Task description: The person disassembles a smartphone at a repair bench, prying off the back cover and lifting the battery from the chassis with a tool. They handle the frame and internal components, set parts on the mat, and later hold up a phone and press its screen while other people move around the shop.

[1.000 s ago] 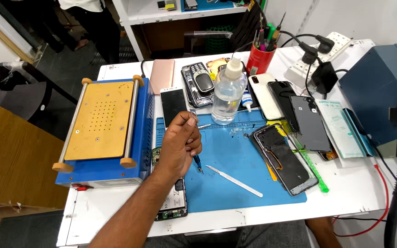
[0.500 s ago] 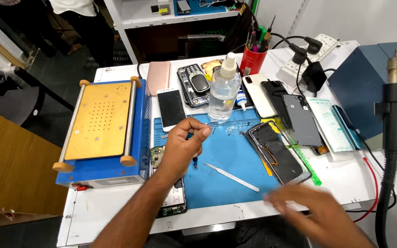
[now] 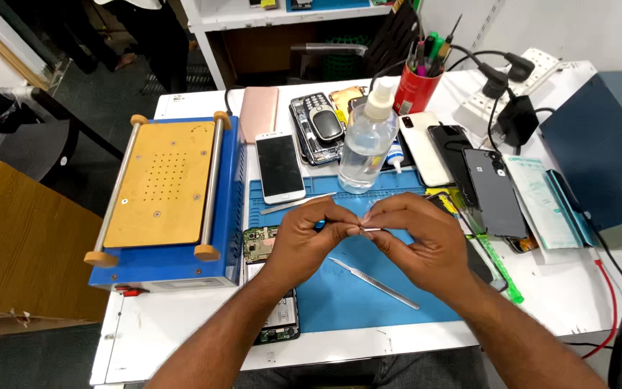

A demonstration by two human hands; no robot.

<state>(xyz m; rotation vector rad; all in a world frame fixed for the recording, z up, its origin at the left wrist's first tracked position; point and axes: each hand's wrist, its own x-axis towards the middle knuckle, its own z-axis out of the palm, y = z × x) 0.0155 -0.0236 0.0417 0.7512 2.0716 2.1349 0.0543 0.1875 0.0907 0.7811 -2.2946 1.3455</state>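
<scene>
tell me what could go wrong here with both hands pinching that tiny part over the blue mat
The small pale part is held only by the fingertips of the left hand and right hand; it could slip and get lost among the phones. The right wrist is close above the metal tweezers and might knock them. The clear bottle stands just behind and could tip.

Both forearms come in from the near edge and converge toward the middle. The left hand point(image 3: 304, 241) is curled, knuckles up, thumb and forefinger pinched together at its right side. The right hand point(image 3: 417, 241) mirrors it, fingertips point(image 3: 370, 216) pinched (nearly meeting the left's), its remaining fingers loosely bent, wrist angled to the near right.
</scene>
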